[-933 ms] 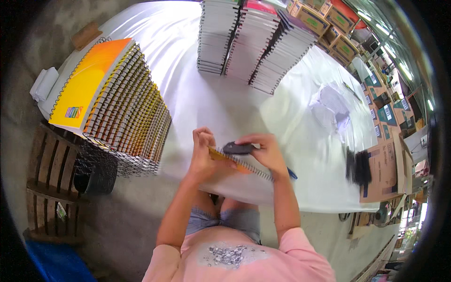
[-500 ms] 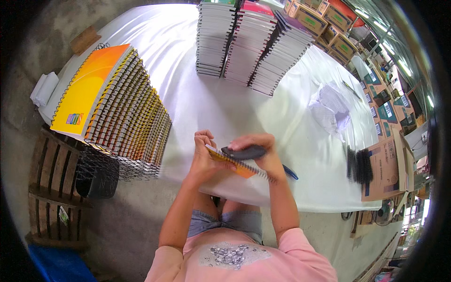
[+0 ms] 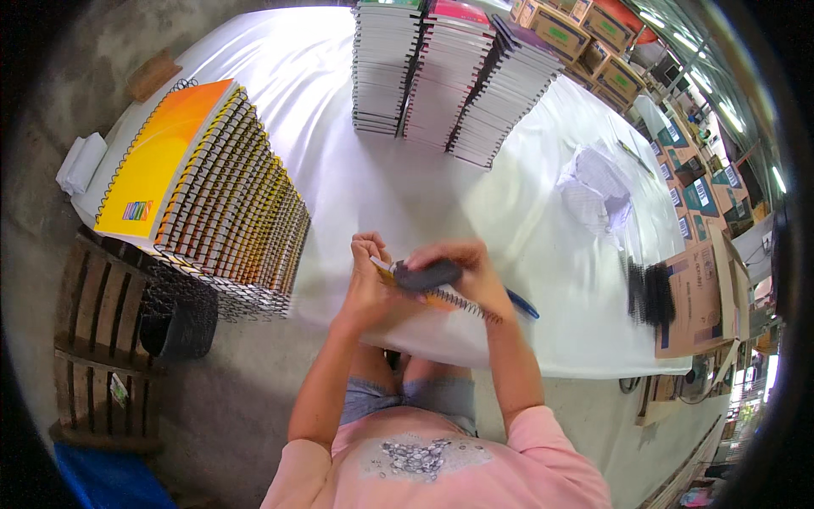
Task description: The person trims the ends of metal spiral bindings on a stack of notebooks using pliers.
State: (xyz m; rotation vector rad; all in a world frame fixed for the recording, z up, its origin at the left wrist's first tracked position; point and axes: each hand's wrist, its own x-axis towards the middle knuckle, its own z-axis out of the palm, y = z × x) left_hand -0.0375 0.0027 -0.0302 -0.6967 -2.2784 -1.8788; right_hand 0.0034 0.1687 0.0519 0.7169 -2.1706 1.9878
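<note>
Close to the table's front edge, my left hand (image 3: 366, 280) is closed on a yellow-orange notebook (image 3: 443, 299), which is held on edge above the white sheet. A dark wire coil (image 3: 471, 308) runs along its spine and sticks out past the lower right end, near my right wrist. My right hand (image 3: 471, 265) is wrapped round a black, rounded tool (image 3: 428, 276), whose exact kind I cannot make out. The tool is at the notebook's spine, beside my left fingers, and covers part of it. Just past my right wrist lies a blue-handled item (image 3: 523, 304), partly hidden.
At left stands a stack of coil-bound yellow notebooks (image 3: 161, 170), above a black bin (image 3: 191, 327). Several tall notebook stacks (image 3: 445, 93) are at the back. Crumpled white plastic (image 3: 595, 191), black coils (image 3: 651, 293) and an open carton (image 3: 695, 297) are at right.
My right hand and the black tool have shifted slightly left along the notebook's spine, toward my left hand. My left hand keeps its hold.
</note>
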